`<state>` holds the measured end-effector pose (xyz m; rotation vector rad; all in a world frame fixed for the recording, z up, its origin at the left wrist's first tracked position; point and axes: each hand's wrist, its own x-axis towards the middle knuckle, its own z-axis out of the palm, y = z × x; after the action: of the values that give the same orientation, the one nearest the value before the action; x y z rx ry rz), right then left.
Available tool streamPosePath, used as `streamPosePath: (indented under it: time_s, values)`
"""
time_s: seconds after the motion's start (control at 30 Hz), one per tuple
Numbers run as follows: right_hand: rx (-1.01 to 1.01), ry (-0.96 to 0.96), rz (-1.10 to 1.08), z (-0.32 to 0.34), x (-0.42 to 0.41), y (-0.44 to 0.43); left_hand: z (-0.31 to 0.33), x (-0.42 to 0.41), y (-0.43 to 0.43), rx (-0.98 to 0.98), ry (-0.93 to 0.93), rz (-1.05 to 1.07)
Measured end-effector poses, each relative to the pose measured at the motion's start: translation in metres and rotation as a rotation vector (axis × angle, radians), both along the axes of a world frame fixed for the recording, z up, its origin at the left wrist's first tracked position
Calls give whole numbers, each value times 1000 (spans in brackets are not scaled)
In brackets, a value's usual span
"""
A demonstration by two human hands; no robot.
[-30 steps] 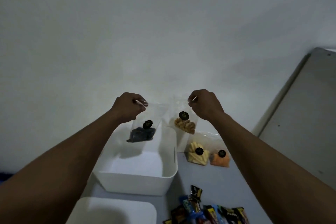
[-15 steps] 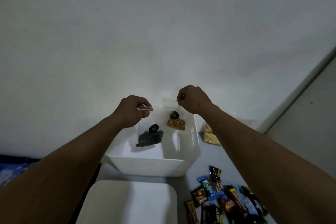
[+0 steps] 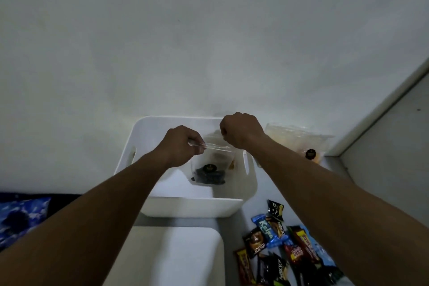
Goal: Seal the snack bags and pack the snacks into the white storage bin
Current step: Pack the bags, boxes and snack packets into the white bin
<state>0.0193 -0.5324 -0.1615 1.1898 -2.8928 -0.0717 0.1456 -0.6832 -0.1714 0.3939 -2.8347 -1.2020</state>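
The white storage bin (image 3: 192, 206) stands against the wall. My left hand (image 3: 180, 152) pinches the top edge of a clear bag with a dark snack (image 3: 207, 174), which hangs down inside the bin. My right hand (image 3: 240, 130) grips the top of a second clear bag with a tan snack (image 3: 231, 162); that bag hangs behind the first and is mostly hidden. Both bags carry a round black sticker.
More clear snack bags (image 3: 299, 144) lean on the wall right of the bin. A pile of wrapped candy bars (image 3: 283, 246) lies at the front right. A white lid (image 3: 167, 255) lies in front of the bin. Blue fabric (image 3: 21, 218) shows at the left.
Both hands have come down with their bags, from above the bin to within it. The view has tilted down, showing more of the lid and candy.
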Motion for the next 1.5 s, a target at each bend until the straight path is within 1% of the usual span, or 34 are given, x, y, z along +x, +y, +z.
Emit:
streamPosePath:
  time_s: [0.2,0.4,0.53,0.67,0.77,0.87,0.97,1.07,1.3,1.5]
  values:
    - [9,-7,28,-3,-15,-5,-22,-17,11,-15,-14,-16]
    - [18,14,59,-10,-23,-7,-37,-34,22,-17,15,89]
    - [-47,-6,27,-8,-28,6,-40,-44,25,-64,49,146]
    - [-183,20,-48,-8,-26,26,-41,-44,28,-129,91,188]
    - [-261,-31,-89,-12,-20,41,-34,-37,31,-187,92,191]
    - [-282,-88,-124,-13,-12,53,-26,-27,36,-233,83,151]
    - [-310,-112,-152,-7,-6,64,-16,-22,47,-263,79,82]
    - [-332,-118,-180,3,-5,80,-2,-28,64,-282,97,58]
    - [-328,-126,-299,17,-26,150,23,-66,130,-323,161,-29]
    - [-296,-182,-416,7,-58,220,16,-114,193,-425,148,-139]
